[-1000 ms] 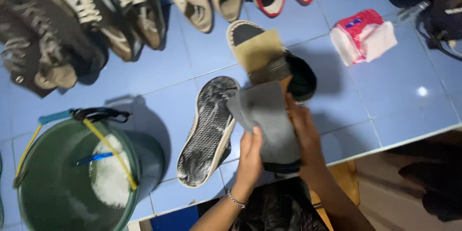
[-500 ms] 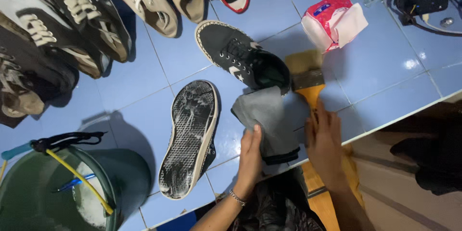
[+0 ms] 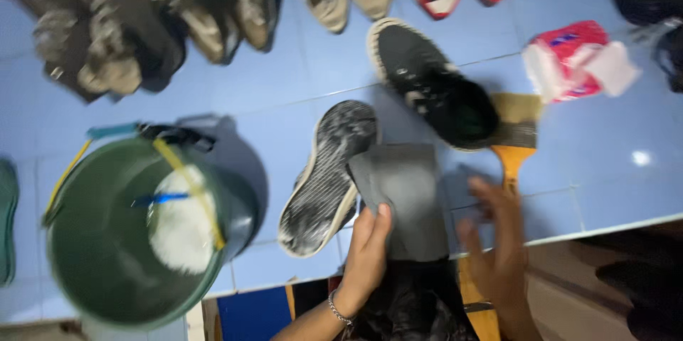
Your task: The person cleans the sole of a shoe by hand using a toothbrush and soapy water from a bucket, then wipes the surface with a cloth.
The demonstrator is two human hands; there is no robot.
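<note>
The left hand [image 3: 366,248] pinches the grey cloth [image 3: 402,199], which lies on the blue tiled floor [image 3: 284,128] just right of the upturned shoe [image 3: 324,177]. The right hand [image 3: 494,241] (blurred, fingers spread, holding nothing) hovers just right of the cloth, beside the wooden brush [image 3: 514,138].

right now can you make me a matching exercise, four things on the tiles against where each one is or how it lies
Things:
1. bucket
2. brush
3. grey cloth
4. sole-up shoe

Places or states:
A. lying with its tread facing up
B. under the left hand's fingers
C. far left, foam inside
D. right of the black shoe, above the right hand

Pairs: 1-C, 2-D, 3-B, 4-A
</note>
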